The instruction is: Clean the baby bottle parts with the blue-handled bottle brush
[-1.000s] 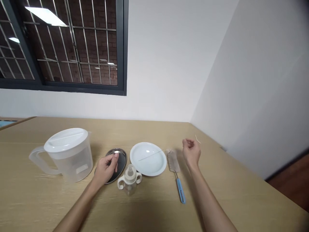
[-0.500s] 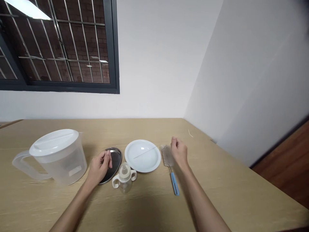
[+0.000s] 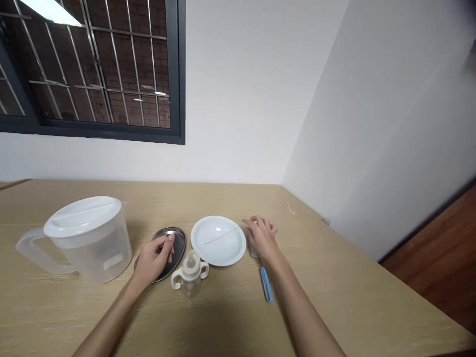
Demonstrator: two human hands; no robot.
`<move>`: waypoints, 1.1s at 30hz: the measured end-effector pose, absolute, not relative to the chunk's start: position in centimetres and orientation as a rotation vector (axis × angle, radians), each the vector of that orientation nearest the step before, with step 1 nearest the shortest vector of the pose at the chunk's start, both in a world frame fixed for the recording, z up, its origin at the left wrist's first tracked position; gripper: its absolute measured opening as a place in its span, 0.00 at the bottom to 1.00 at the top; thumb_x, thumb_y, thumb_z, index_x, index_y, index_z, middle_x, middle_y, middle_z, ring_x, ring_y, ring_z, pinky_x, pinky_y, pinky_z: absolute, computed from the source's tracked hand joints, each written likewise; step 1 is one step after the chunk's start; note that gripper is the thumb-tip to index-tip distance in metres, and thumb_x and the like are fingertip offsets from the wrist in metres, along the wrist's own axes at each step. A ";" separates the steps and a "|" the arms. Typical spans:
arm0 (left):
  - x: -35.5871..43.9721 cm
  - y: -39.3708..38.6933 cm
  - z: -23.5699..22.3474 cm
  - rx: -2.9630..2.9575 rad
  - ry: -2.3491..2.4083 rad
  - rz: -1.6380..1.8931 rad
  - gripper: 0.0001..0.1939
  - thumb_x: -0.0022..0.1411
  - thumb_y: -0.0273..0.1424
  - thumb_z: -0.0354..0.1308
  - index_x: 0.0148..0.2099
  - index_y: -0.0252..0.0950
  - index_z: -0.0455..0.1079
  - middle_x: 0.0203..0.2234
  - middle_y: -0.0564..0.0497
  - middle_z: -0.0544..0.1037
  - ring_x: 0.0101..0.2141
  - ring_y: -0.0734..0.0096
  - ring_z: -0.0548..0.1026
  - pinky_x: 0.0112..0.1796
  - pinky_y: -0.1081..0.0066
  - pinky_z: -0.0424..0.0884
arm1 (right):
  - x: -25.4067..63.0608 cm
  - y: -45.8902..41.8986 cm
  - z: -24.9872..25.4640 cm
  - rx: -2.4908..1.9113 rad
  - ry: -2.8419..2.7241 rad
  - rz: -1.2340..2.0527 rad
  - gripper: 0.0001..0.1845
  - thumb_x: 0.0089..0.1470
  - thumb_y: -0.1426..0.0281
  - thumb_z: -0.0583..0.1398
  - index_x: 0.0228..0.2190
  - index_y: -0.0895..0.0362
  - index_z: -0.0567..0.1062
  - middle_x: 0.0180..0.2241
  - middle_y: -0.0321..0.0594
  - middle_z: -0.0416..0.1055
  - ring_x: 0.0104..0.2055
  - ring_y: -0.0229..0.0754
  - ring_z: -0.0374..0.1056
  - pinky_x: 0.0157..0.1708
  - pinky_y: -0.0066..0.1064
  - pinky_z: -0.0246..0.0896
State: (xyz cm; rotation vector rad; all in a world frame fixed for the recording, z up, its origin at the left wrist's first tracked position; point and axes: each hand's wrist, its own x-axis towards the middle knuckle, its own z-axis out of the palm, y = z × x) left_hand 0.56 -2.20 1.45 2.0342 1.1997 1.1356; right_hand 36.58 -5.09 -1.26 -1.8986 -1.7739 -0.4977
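My left hand [image 3: 154, 257] is closed and hovers above the near left part of an oval metal tray [image 3: 180, 244]. Nothing sticks out of its fingers, and the palm is hidden. A two-handled baby bottle [image 3: 191, 272] stands just to the right of the tray. Behind the bottle lies a white plate [image 3: 219, 255], with a thin pale rod [image 3: 223, 235] across it. At the plate's right side, my right hand [image 3: 261, 233] covers the head of a bottle brush [image 3: 266, 284] with a blue handle. The fingers are apart, index stretched toward the rod's far end; contact is unclear.
A clear lidded pitcher [image 3: 106, 248] stands at the left of the wooden table [image 3: 230, 317]. One small pale strip [image 3: 291, 208] lies near the table's back right edge. A wall [image 3: 238, 124] and a barred window [image 3: 111, 74] rise behind.
My right hand has moved left and down, from beside the brush to over its head, and its fingers have spread. The left hand stays by the tray. The camera view has turned slightly right.
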 end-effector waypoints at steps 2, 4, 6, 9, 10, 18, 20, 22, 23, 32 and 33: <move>0.5 -2.3 1.5 2.030 1.195 1.131 0.25 0.67 0.46 0.47 0.22 0.37 0.65 0.14 0.56 0.70 0.20 0.73 0.67 0.27 0.73 0.60 | 36.5 -5.1 -1.3 -1.899 -1.803 -0.518 0.17 0.62 0.70 0.52 0.47 0.45 0.76 0.45 0.45 0.67 0.47 0.49 0.55 0.44 0.42 0.45; 0.5 -2.3 1.6 2.030 1.189 1.122 0.25 0.67 0.46 0.47 0.22 0.37 0.65 0.14 0.56 0.70 0.20 0.73 0.67 0.27 0.73 0.61 | 36.3 -5.1 -1.3 -1.894 -1.839 -0.523 0.16 0.63 0.69 0.52 0.45 0.45 0.77 0.45 0.44 0.67 0.47 0.49 0.55 0.45 0.42 0.44; 0.6 -2.5 1.7 2.030 1.187 1.119 0.25 0.67 0.46 0.47 0.22 0.37 0.65 0.14 0.55 0.70 0.20 0.73 0.67 0.27 0.73 0.61 | 36.2 -5.0 -1.4 -1.899 -1.848 -0.526 0.14 0.63 0.68 0.53 0.42 0.45 0.78 0.44 0.43 0.68 0.47 0.49 0.55 0.46 0.43 0.43; 0.7 -2.6 1.8 2.034 1.183 1.109 0.25 0.67 0.46 0.47 0.23 0.37 0.65 0.14 0.55 0.70 0.20 0.72 0.68 0.27 0.73 0.61 | 36.1 -5.0 -1.4 -1.900 -1.850 -0.521 0.12 0.63 0.67 0.54 0.39 0.46 0.78 0.43 0.43 0.69 0.47 0.48 0.56 0.46 0.44 0.42; 0.7 -2.6 1.8 2.037 1.178 1.103 0.25 0.67 0.46 0.47 0.23 0.37 0.65 0.14 0.55 0.71 0.20 0.72 0.68 0.27 0.73 0.61 | 36.1 -5.0 -1.4 -1.896 -1.854 -0.517 0.12 0.63 0.67 0.54 0.38 0.47 0.78 0.43 0.43 0.69 0.47 0.48 0.56 0.47 0.44 0.41; 0.7 -2.4 1.7 2.016 1.191 1.080 0.25 0.67 0.47 0.47 0.24 0.37 0.66 0.15 0.55 0.70 0.20 0.72 0.67 0.27 0.72 0.61 | 35.9 -5.4 -0.9 -1.867 -1.873 -0.491 0.13 0.65 0.67 0.52 0.36 0.51 0.77 0.42 0.42 0.70 0.46 0.47 0.57 0.46 0.43 0.41; 0.8 -2.3 1.6 2.009 1.177 1.072 0.25 0.67 0.47 0.47 0.24 0.36 0.66 0.15 0.55 0.71 0.21 0.72 0.67 0.27 0.72 0.61 | 35.9 -5.5 -0.8 -1.858 -1.872 -0.479 0.14 0.65 0.67 0.52 0.36 0.50 0.77 0.42 0.42 0.71 0.46 0.47 0.57 0.45 0.43 0.41; 0.8 -2.3 1.5 1.998 1.147 1.066 0.23 0.67 0.47 0.48 0.27 0.37 0.67 0.16 0.55 0.71 0.22 0.72 0.67 0.28 0.72 0.61 | 35.9 -5.6 -0.7 -1.854 -1.862 -0.473 0.15 0.66 0.66 0.51 0.37 0.50 0.77 0.42 0.43 0.71 0.46 0.47 0.58 0.45 0.42 0.41; 0.9 -2.2 1.4 1.991 1.132 1.066 0.22 0.66 0.47 0.48 0.29 0.37 0.67 0.17 0.55 0.71 0.22 0.72 0.68 0.28 0.72 0.62 | 35.9 -5.6 -0.7 -1.854 -1.853 -0.473 0.15 0.66 0.66 0.51 0.37 0.50 0.77 0.42 0.43 0.71 0.46 0.47 0.58 0.45 0.42 0.42; 0.8 -2.1 1.1 2.009 1.145 1.091 0.22 0.68 0.45 0.47 0.26 0.37 0.63 0.18 0.56 0.71 0.22 0.73 0.67 0.28 0.72 0.61 | 34.8 -5.8 0.9 -1.743 -1.720 -0.409 0.13 0.65 0.70 0.49 0.31 0.55 0.71 0.35 0.40 0.73 0.42 0.45 0.62 0.43 0.39 0.42; 0.8 -2.1 1.2 2.028 1.160 1.094 0.24 0.68 0.45 0.47 0.24 0.37 0.63 0.17 0.55 0.71 0.22 0.73 0.66 0.28 0.72 0.60 | 34.7 -5.9 1.1 -1.718 -1.699 -0.406 0.13 0.64 0.71 0.49 0.30 0.55 0.70 0.33 0.39 0.72 0.41 0.44 0.62 0.42 0.38 0.42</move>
